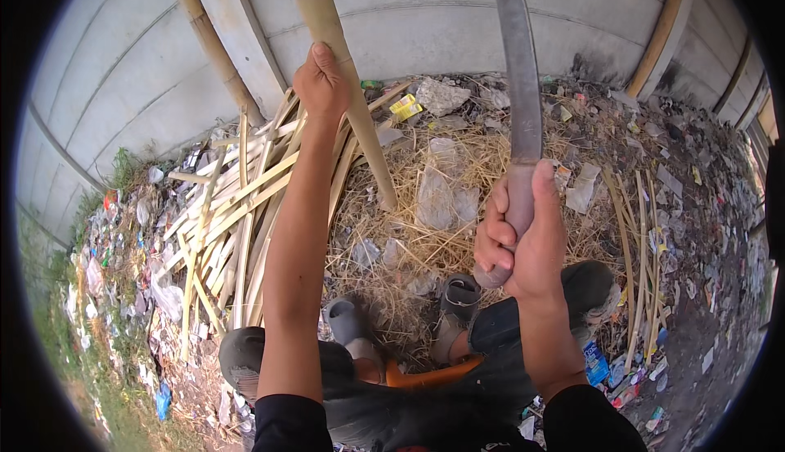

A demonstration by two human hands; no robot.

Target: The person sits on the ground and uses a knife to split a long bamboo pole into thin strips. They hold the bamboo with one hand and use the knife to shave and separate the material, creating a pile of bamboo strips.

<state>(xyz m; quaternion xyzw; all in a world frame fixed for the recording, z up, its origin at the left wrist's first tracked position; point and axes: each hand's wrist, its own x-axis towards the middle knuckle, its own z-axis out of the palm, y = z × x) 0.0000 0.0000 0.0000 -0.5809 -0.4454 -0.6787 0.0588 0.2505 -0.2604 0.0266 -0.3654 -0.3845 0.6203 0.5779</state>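
Note:
My left hand (321, 84) grips a thick tan bamboo pole (353, 116) that stands tilted, its lower end resting on straw near the middle of the ground. My right hand (523, 235) is wrapped around the handle of a long grey machete-like blade (519, 67), which points up and away past the top of the picture. The blade is raised to the right of the pole and apart from it. Below, my knees and grey sandals (458, 296) show beside an orange object (425, 374).
A heap of split bamboo strips (237, 206) lies left of the pole. More strips (638, 247) lie at right. Dry straw, plastic scraps and litter cover the ground. A grey concrete wall (425, 18) stands behind, with other poles (213, 43) leaning on it.

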